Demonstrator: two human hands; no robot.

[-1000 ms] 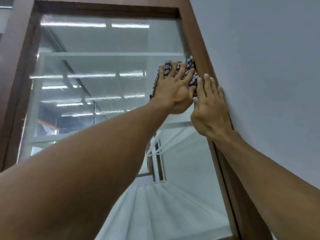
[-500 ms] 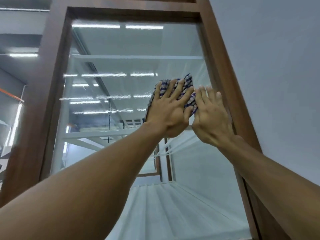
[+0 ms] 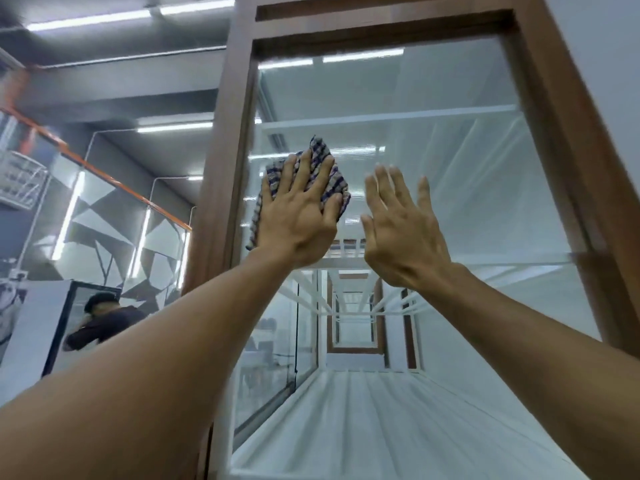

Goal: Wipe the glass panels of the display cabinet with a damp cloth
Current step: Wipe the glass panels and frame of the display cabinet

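A tall glass panel (image 3: 450,161) sits in the brown wooden frame (image 3: 225,161) of the display cabinet. My left hand (image 3: 298,216) presses a blue-and-white checked cloth (image 3: 329,178) flat against the upper left part of the glass, fingers spread over it. My right hand (image 3: 401,230) is flat beside it, to the right, fingers apart, holding nothing; whether it touches the glass I cannot tell. White shelves show through the pane.
The frame's right post (image 3: 568,161) runs along a pale wall (image 3: 609,64). Left of the cabinet, a person in dark clothes (image 3: 100,323) stands by a patterned grey wall. Ceiling strip lights (image 3: 173,126) shine above.
Both hands and the cloth have slid left across the glass, from the right frame edge to the left side of the pane. My view has swung left too.
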